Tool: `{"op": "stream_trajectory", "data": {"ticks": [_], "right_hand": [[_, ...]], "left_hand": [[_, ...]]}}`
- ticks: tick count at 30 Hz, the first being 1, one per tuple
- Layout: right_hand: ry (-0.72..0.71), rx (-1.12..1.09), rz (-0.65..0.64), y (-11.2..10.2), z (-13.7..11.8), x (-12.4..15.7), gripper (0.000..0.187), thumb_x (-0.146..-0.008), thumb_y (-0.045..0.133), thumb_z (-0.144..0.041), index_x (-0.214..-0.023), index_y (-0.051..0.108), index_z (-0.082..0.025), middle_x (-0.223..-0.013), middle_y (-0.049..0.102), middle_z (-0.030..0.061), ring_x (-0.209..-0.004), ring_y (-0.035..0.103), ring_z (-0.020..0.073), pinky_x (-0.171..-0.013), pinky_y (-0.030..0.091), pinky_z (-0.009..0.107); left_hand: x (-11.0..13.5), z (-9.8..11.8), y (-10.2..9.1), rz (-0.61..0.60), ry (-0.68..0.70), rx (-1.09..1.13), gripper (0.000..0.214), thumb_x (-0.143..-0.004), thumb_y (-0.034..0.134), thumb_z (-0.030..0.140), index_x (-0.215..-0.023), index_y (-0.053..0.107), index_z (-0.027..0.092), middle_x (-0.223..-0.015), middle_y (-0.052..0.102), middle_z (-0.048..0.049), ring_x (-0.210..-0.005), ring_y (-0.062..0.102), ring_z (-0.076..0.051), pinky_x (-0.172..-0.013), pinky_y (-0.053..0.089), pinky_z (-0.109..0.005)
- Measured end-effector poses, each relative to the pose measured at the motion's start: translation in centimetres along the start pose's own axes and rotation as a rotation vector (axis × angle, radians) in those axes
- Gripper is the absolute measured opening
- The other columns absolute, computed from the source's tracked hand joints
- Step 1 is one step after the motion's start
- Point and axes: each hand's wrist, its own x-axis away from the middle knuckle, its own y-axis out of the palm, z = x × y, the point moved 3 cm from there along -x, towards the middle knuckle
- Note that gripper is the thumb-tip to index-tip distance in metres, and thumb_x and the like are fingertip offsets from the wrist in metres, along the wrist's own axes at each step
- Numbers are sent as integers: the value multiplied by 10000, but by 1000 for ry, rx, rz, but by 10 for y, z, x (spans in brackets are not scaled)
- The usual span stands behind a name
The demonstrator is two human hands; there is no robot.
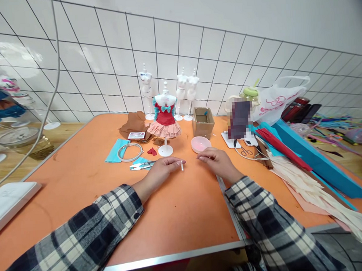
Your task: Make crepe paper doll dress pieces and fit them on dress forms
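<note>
Between the thumb and fingers of my left hand is a small white strip, its end pointing down over the orange table. My right hand is closed in a pinch just in front of a shallow pink dish; what its fingertips hold, if anything, is too small to make out. Behind my hands stands a small dress form wearing a red top with a turquoise bow and a ruffled pink skirt. Thread snips lie beside my left hand, near red fabric scraps.
A hoop rests on blue fabric, near brown cloth. Bare white dress forms and a cardboard box stand at the back. Scissors, a phone on a stand and layered fabrics occupy the right.
</note>
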Motion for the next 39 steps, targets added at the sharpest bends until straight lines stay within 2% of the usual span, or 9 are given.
{"op": "stream_trajectory", "data": {"ticks": [4,8,11,17,22,31,33,35,39], "right_hand": [[368,-148,46,-26,34,1,198,-748,607,-309,-825,720,-166,-796,719,60,-764,648,207,-702,477,313],[508,-190,23,-34,47,4,243,-689,593,-246,-913,652,-176,-605,620,-14,-634,620,176,-573,425,258],[555,-179,-35,-28,54,7,391,-682,585,-174,-1070,538,-197,-544,552,-68,-592,606,165,-559,403,243],[586,185,-74,-24,67,8,191,-752,556,-168,-935,520,-206,-704,622,-20,-656,590,148,-576,365,236],[548,425,-166,-26,65,6,244,-764,579,-181,-1001,533,-214,-790,653,7,-717,591,164,-574,331,247],[630,562,-138,-41,65,10,514,-738,665,-554,-1121,565,-225,-927,673,51,-796,620,222,-581,351,285],[627,499,-95,-45,67,11,461,-752,657,-531,-1079,595,-213,-931,672,48,-794,622,208,-599,372,285],[577,487,48,-51,64,9,361,-792,628,-477,-1030,618,-204,-939,670,49,-815,620,207,-632,390,290],[171,522,424,-49,29,7,233,-880,561,-371,-1016,628,-193,-868,648,44,-820,597,198,-710,419,307]], "left_hand": [[0,0,0,10,-18,-5,395,-692,758,445,-968,746,162,-1099,735,-97,-1064,619,-269,-1001,391,-401],[1,2,0,21,-17,-29,406,-690,752,450,-975,741,162,-1080,739,-93,-1052,625,-272,-995,400,-405],[2,4,1,24,-17,-53,392,-672,762,442,-949,743,166,-1065,742,-87,-1030,635,-274,-971,422,-404],[3,5,2,12,-14,-55,394,-657,774,422,-953,735,166,-1074,739,-92,-1032,640,-275,-957,442,-397],[2,3,3,-5,-14,-30,407,-648,779,428,-949,731,159,-1103,730,-105,-1043,641,-279,-965,443,-410],[2,2,2,-5,-33,27,433,-642,805,425,-980,722,168,-1031,753,-94,-1017,666,-268,-990,437,-424],[2,2,2,-14,-36,59,441,-637,814,418,-989,718,170,-1034,755,-93,-1023,669,-265,-995,437,-421],[2,2,2,-23,-40,84,453,-635,821,404,-1011,714,175,-1048,754,-91,-1036,667,-261,-1001,437,-414],[1,1,2,-28,-52,108,459,-653,818,375,-1056,712,183,-1064,754,-85,-1047,664,-250,-1007,435,-396]]}}
